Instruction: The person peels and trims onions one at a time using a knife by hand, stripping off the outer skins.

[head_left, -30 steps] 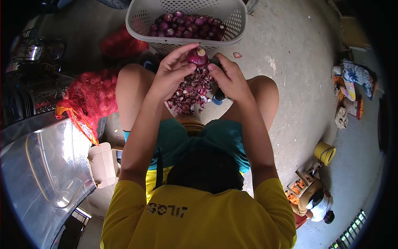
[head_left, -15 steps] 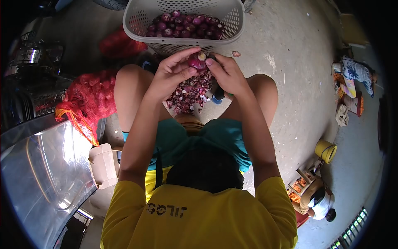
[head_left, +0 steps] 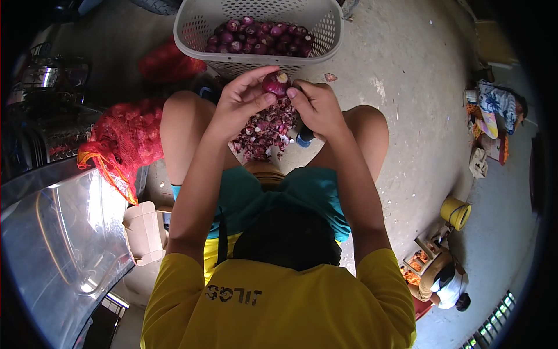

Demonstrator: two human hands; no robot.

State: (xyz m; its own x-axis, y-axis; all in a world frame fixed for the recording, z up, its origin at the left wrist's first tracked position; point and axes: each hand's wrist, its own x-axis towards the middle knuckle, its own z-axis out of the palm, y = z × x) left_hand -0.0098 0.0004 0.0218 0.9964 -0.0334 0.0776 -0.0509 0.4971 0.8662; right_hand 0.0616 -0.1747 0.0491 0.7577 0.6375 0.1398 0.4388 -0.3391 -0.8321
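A red onion (head_left: pixel 275 84) with a pale cut top is held between the thumb and fingers of my left hand (head_left: pixel 243 103). My right hand (head_left: pixel 318 108) is closed at the onion's right side, its thumb beside the skin. Something dark shows between its fingers, too hidden to name for certain. Below both hands, a heap of onion skins (head_left: pixel 264 131) lies on the floor between my legs. Just beyond them stands a grey perforated basket (head_left: pixel 256 58) with many red onions (head_left: pixel 258 38) in it.
A red mesh sack of onions (head_left: pixel 131 131) leans by my left knee, with another red sack (head_left: pixel 168 61) behind it. A metal surface (head_left: pixel 64 232) and a cardboard box (head_left: pixel 144 232) are at left. A yellow bucket (head_left: pixel 455 214) and a seated person (head_left: pixel 447 285) are at right.
The onion has tilted and turned slightly in my left hand. My right hand has shifted a little around its right side, its fingers more curled. The basket sits slightly further left in view.
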